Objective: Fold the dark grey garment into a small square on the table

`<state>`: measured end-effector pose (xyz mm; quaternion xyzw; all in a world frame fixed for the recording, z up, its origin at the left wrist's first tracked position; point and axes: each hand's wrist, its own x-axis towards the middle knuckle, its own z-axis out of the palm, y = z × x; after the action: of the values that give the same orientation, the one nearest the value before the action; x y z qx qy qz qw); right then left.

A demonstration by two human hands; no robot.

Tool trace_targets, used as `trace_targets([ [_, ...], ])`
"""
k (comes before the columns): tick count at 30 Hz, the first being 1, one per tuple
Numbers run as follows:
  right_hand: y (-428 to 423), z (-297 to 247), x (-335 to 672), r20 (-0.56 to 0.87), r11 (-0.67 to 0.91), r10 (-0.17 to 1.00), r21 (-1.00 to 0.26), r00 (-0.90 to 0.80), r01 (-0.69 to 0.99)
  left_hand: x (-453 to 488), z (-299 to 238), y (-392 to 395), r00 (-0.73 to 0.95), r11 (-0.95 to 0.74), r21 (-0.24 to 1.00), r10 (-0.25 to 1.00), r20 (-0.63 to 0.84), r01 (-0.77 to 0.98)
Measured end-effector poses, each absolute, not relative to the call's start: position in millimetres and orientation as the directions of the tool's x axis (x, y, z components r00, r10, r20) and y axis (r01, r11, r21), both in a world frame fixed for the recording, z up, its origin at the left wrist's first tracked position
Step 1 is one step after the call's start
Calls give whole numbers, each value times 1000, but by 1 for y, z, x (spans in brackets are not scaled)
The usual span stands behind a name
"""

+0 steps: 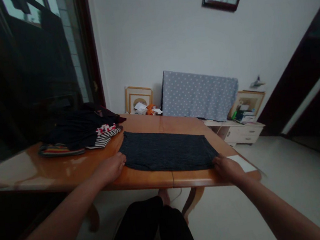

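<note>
A dark blue-grey garment (166, 151) lies flat across the wooden table (67, 172), folded into a long rectangle; its exact kind does not show. At its near left corner, my left hand (113, 167) has its fingers closed on the edge. The opposite near corner is pinched by my right hand (227, 167). Beyond my left hand sits a pile of clothes (76, 128), with dark pieces on top and striped ones below. A white sheet (242, 163) rests on the table beside my right hand.
Behind the table stands a panel draped with a dotted grey-blue cloth (197, 94). Picture frames (128, 98) and a low white cabinet (243, 132) are near the wall. My legs (152, 226) are below the table's near edge.
</note>
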<state>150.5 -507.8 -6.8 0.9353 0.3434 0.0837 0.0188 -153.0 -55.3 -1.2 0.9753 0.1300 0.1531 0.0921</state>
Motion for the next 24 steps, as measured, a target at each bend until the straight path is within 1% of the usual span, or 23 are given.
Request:
trace_targets([
  [3,-508,-9,153,181,-758,641,-4,745,653,-151,-6,-49,914,-961,205,245,323,185],
  [7,-509,-11,157,230,-743,611,-163,757,649,-147,-3,-47,899,-948,264,266,348,178],
  [9,-508,-12,160,247,-734,602,-202,760,648,-144,0,-47,894,-942,285,276,353,178],
  [14,-507,-15,163,268,-719,608,-215,748,661,-140,2,-47,893,-944,290,261,368,156],
  [18,-508,-17,164,221,-707,629,-235,745,667,-139,-3,-43,887,-940,300,273,373,163],
  [24,-505,-18,163,217,-734,613,-199,760,649,-134,-10,-42,889,-956,243,252,382,166],
])
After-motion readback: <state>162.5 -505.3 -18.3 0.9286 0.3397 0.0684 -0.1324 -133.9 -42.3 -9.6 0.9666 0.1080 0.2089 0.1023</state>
